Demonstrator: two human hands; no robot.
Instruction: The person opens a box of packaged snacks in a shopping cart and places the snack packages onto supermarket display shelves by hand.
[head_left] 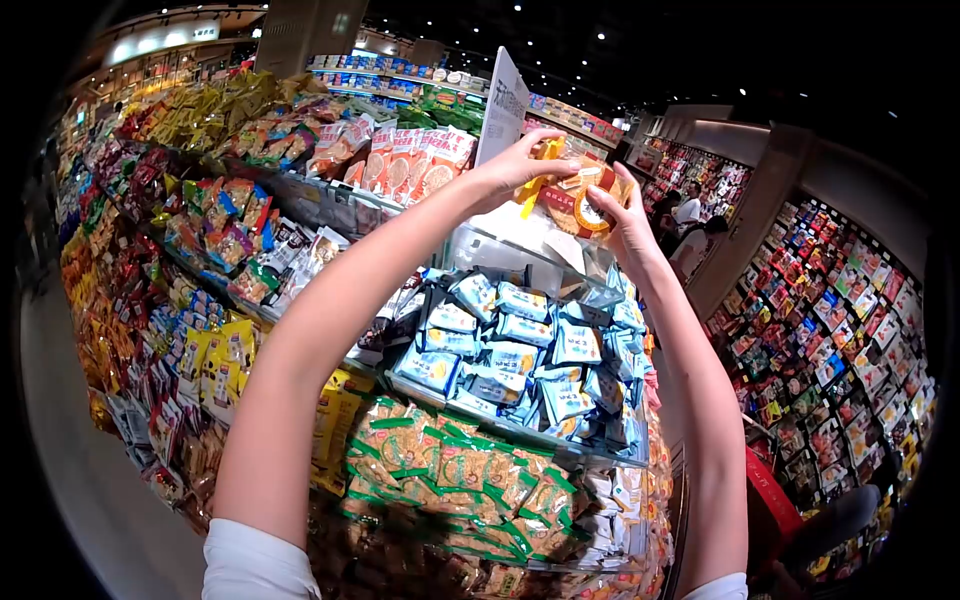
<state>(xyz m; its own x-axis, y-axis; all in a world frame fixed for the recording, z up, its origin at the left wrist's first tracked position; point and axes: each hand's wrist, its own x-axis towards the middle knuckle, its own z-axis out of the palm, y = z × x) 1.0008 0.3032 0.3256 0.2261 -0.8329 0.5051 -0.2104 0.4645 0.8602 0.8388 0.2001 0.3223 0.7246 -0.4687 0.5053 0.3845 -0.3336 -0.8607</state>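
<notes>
Both of my arms reach forward over a tiered snack display. My left hand (522,168) has its fingers closed on a yellow packet (541,178) and is beside a brown and red package (575,196) with a round label. On that package's right side, my right hand (628,208) grips it with thumb and fingers. Under the hands is a clear bin (500,256). Blue and white packets (500,345) fill the tray nearer to me, and green-edged packets (465,470) lie in the tier below.
A white sign (502,105) stands upright behind my left hand. Orange and white bags (405,160) are left of it. People (692,225) stand beyond my right hand. Wall racks of packets (830,340) line the right side. Pale floor (75,440) shows at the left.
</notes>
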